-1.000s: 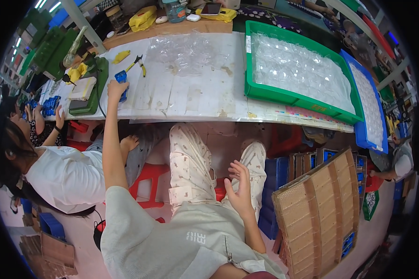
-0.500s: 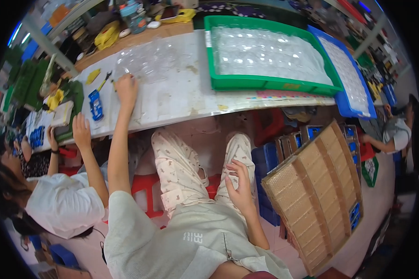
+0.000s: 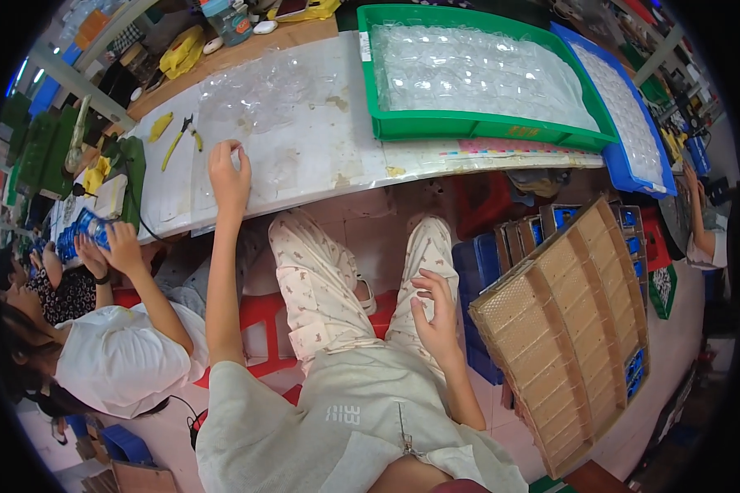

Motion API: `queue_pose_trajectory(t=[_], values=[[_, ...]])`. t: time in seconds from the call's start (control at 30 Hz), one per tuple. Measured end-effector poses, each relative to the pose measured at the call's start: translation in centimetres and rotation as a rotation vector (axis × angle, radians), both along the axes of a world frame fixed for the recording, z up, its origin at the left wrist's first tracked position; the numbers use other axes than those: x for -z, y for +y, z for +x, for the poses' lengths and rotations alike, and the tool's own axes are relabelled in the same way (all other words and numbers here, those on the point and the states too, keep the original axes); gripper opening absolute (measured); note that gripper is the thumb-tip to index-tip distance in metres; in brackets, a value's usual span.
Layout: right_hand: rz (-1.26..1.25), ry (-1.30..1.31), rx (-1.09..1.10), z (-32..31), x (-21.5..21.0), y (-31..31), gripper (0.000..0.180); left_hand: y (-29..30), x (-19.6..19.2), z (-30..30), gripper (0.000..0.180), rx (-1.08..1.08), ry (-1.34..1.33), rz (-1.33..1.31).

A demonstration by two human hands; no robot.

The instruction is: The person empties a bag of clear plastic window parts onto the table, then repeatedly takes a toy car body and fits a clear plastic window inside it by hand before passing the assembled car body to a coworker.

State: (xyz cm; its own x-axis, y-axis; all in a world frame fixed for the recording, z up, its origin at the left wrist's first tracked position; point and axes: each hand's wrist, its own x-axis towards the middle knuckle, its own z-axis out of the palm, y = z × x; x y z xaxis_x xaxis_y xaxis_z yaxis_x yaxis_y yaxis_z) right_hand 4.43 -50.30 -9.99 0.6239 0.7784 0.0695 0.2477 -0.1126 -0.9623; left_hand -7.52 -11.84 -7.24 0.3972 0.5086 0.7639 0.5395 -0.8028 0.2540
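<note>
Reaching up from a seat below it, the left hand point(image 3: 228, 174) rests on the white desk point(image 3: 321, 156), fingers curled loosely on a clear plastic blister sheet point(image 3: 259, 103) lying there — whether they pinch it I cannot tell. The right hand point(image 3: 436, 316) sits on the person's right knee, fingers spread and holding nothing. Yellow-handled pliers point(image 3: 178, 140) lie just left of the raised hand, and a green tray point(image 3: 477, 82) of clear blister packs stands to its right — a co-worker's hand point(image 3: 123, 246) holds a blue packet point(image 3: 78, 232) nearby.
</note>
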Motion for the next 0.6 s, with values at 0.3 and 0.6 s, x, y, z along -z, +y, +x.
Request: queue_pose_trajectory(t=[0.3, 0.6], values=[[0.021, 0.046, -0.013, -0.5, 0.0, 1.0, 0.026, 1.3, 1.8, -0.9, 0.010, 0.008, -0.078, -0.108], [0.025, -0.019, -0.120, -1.5, -0.8, 3.3, 0.023, -3.9, 0.0, -0.9, 0.016, 0.045, -0.244, -0.082]])
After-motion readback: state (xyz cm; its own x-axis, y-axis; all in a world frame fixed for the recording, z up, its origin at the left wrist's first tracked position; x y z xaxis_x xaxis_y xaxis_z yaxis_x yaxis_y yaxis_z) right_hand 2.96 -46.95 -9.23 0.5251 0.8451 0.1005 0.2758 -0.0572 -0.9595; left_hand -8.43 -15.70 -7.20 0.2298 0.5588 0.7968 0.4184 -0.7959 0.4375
